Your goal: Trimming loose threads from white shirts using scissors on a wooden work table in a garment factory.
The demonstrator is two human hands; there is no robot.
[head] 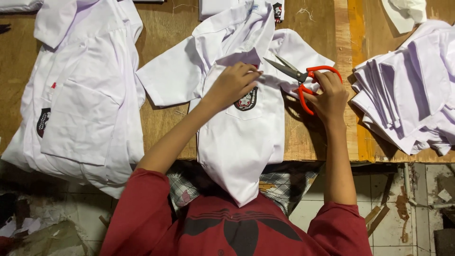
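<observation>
Scissors with orange plastic handles and grey steel blades point(303, 78) sit in my right hand point(327, 97), fingers curled through and around the loops, blades parted and pointing toward my left hand point(233, 84). That left hand is closed in a pinch on the fabric of a white short-sleeved cotton shirt point(241, 137), just above its chest pocket with a dark round badge point(247, 99). The shirt lies spread on a worn brown wooden table point(163, 118), its tail hanging over the near edge onto my lap. Left of the shirt lies a heap of similar white shirts point(85, 109); right of it, past the scissors, a stack of folded white pieces point(407, 90). I judge this to be a trimming step: the blades need guiding to whatever the pinch holds up, clear of the cloth itself.
</observation>
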